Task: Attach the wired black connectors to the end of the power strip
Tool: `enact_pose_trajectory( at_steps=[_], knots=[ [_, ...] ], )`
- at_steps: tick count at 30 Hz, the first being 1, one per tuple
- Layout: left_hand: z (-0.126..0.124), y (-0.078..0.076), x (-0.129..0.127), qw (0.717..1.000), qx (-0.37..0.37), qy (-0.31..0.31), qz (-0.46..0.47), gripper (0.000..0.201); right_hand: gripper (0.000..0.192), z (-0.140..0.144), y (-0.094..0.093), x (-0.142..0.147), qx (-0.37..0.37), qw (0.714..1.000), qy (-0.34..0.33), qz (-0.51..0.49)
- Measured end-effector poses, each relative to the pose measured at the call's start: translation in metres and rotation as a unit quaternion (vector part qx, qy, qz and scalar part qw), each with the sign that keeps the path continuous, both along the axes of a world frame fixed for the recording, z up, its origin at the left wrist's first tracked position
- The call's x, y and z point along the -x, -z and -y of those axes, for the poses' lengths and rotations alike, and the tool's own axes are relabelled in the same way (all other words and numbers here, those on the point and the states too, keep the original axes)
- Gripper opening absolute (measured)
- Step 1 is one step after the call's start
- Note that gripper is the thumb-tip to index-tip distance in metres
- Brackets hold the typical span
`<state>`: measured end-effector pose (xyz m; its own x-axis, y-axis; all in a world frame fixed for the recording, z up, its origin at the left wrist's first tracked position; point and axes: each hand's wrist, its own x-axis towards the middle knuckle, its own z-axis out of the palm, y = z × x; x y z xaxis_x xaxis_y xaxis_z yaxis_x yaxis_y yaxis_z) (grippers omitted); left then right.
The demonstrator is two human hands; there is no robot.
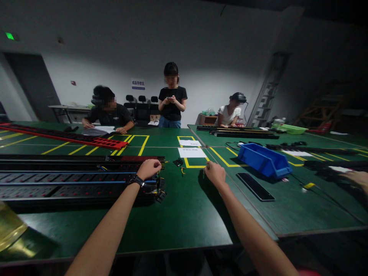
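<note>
My left hand (148, 168), with a black watch on the wrist, is over the right end of several long black socket strips (57, 190). Its fingers are curled closed, and whatever they may hold is hidden. Wires and black end pieces (161, 195) stick out just beside it. My right hand (215, 173) is low over the green table (184, 214), beside the yellow tape marks. Those fingers are also curled together, their contents too small to make out. Between the hands lie a small black part (178, 162) and a short yellow wire piece (183, 171).
Right of my right hand are a phone (255, 186) and a blue bin (263, 160). A long red rail (71, 137) crosses the far left. White papers (192, 152) lie ahead. Several people are around the table; another person's hand (358, 179) reaches in at right.
</note>
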<state>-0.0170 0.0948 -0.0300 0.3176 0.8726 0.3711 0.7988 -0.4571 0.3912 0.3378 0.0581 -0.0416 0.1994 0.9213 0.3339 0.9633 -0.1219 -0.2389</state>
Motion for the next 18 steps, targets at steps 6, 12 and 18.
enact_pose_trajectory(
  at_steps=[6, 12, 18],
  knots=[
    [0.001, -0.001, 0.001, 1.0, -0.004, 0.001, -0.004, 0.024, 0.039, -0.003, 0.0, -0.002, -0.015, 1.0, 0.004, -0.004],
    [0.0, -0.001, 0.001, 1.0, 0.0, -0.001, -0.003, 0.025, 0.048, -0.003, -0.004, -0.007, -0.005, 0.999, 0.03, -0.035],
    [0.001, -0.003, 0.001, 1.0, 0.001, 0.003, 0.001, 0.025, 0.054, -0.006, -0.003, -0.012, 0.061, 0.995, 0.054, -0.052]
  ],
)
